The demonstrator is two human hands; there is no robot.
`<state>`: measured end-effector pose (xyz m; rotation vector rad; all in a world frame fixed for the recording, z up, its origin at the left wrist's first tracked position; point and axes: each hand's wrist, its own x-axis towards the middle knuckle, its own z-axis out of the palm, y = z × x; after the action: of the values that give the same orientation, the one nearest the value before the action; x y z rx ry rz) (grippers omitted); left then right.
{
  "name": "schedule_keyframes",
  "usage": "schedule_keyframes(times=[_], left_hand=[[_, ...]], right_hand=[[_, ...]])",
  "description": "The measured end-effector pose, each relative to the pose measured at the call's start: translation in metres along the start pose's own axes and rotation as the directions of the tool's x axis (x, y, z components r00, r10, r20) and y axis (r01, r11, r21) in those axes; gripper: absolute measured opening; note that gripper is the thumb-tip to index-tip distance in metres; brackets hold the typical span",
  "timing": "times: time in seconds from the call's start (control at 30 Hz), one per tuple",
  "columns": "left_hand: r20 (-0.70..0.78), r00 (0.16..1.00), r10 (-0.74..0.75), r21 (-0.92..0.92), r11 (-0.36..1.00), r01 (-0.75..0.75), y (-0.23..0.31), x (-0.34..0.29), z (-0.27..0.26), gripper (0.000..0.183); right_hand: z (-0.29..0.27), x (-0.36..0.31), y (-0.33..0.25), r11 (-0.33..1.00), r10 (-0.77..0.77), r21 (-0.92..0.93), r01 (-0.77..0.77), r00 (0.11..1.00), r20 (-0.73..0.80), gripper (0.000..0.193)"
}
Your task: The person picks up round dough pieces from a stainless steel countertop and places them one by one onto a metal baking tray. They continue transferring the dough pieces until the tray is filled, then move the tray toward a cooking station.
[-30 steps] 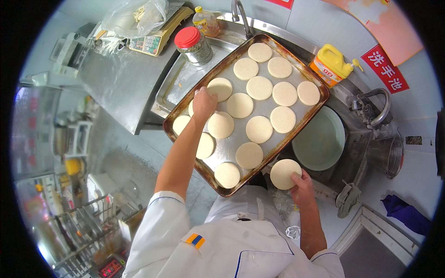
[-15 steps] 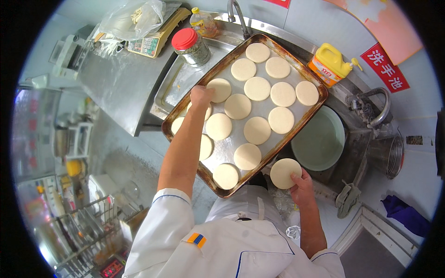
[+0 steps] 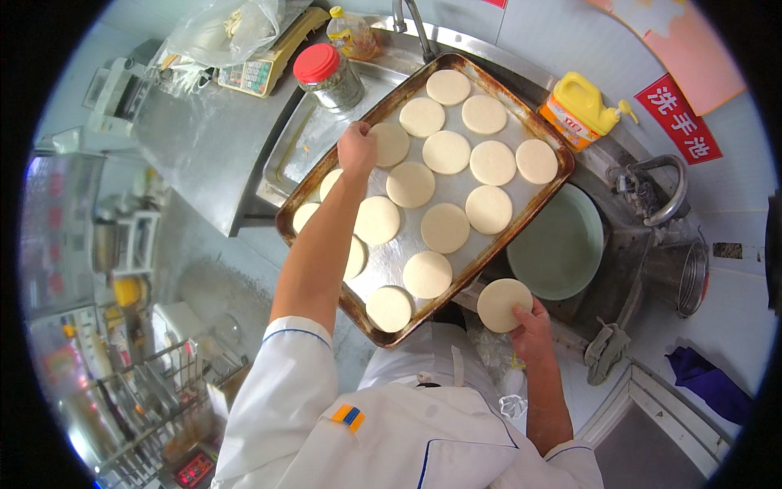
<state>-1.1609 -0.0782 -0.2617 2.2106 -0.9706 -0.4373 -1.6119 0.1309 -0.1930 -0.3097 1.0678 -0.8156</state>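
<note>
A large rectangular baking tray [image 3: 389, 262] with a browned rim lies at a slant in front of me. Several flat, pale dough rounds [image 3: 446, 152] are spread over it. At the tray's left rim my left hand [image 3: 357, 148] is closed at the edge of one dough round [image 3: 391, 144]; its fingertips are partly hidden by the hand. My left forearm crosses the tray's near-left part, covering portions of other rounds. Beyond the tray's near-right edge, my right hand [image 3: 531, 330] pinches another dough round [image 3: 503, 306] by its side, thumb on top, holding it in the air.
Right of the tray, a pale green basin [image 3: 562, 248] sits in a metal sink beneath a faucet [image 3: 664, 187]. A yellow-and-orange jug [image 3: 577, 114] stands behind. A red-lidded jar [image 3: 330, 77], an oil bottle [image 3: 352, 37] and a scale [image 3: 252, 75] are at the far left.
My left hand has moved away from me along the tray's left rim, and the dough round beside it has slid slightly far and right. My right hand still holds its round, almost unmoved.
</note>
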Motion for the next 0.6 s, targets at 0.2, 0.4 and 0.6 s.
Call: schedule_keyframes(times=[0.2, 0.4, 0.6], left_hand=[[0.023, 0.992, 0.121, 0.219, 0.968, -0.123, 0.014, -0.007, -0.005, 0.027], [-0.032, 0.963, 0.268, 0.211, 0.943, -0.256, -0.007, -0.031, -0.044, 0.031], [0.135, 0.989, -0.055, 0.179, 0.983, 0.030, -0.073, -0.059, -0.122, 0.041]], right_hand=[[-0.004, -0.004, 0.001, 1.000, -0.004, -0.005, 0.004, 1.000, -0.008, 0.033], [0.000, -0.011, 0.004, 1.000, -0.029, -0.002, 0.029, 0.999, -0.028, 0.034], [0.014, -0.010, 0.007, 1.000, -0.024, 0.000, 0.024, 0.999, 0.034, 0.035]])
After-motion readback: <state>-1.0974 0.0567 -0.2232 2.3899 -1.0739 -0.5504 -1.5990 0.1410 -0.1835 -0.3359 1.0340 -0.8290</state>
